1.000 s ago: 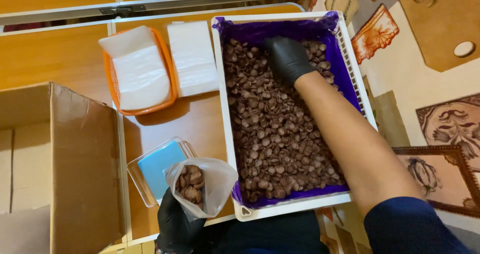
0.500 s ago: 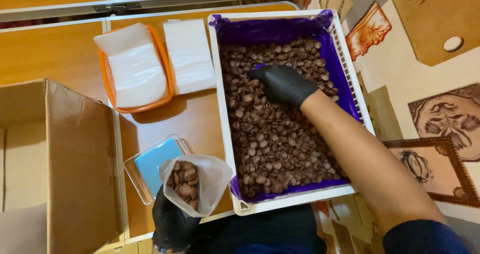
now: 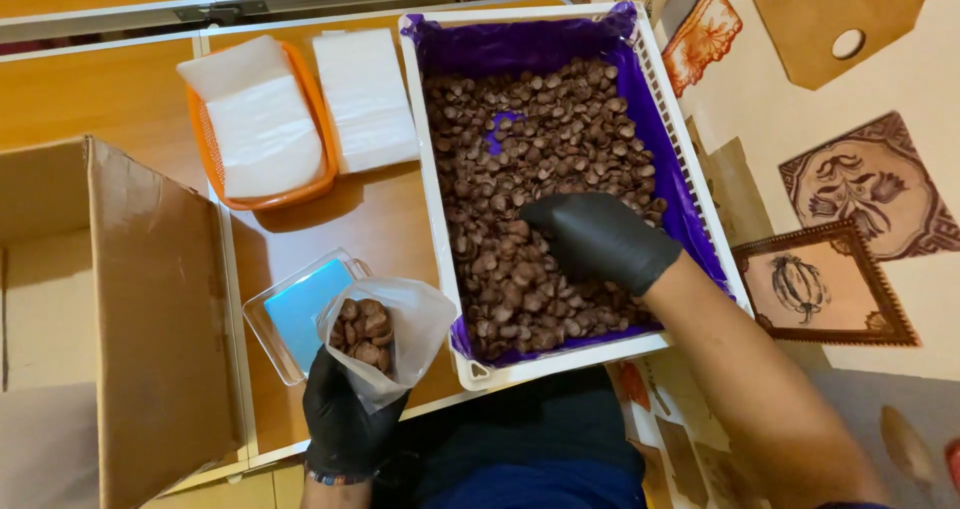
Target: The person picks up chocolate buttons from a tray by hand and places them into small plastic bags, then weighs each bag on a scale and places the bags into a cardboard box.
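Head camera: the left hand, in a black glove, has its fingers wrapped around a clear plastic bag partly filled with brown round pieces, held open above a small scale on the wooden tabletop. The right hand, gloved too, lies palm down in the white crate of brown pieces, fingers curled into them; whether they pinch any cannot be told.

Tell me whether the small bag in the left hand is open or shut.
Open. The clear bag, gripped from below by the gloved left hand, gapes at its mouth, and brown round pieces show inside, filling only part of it.
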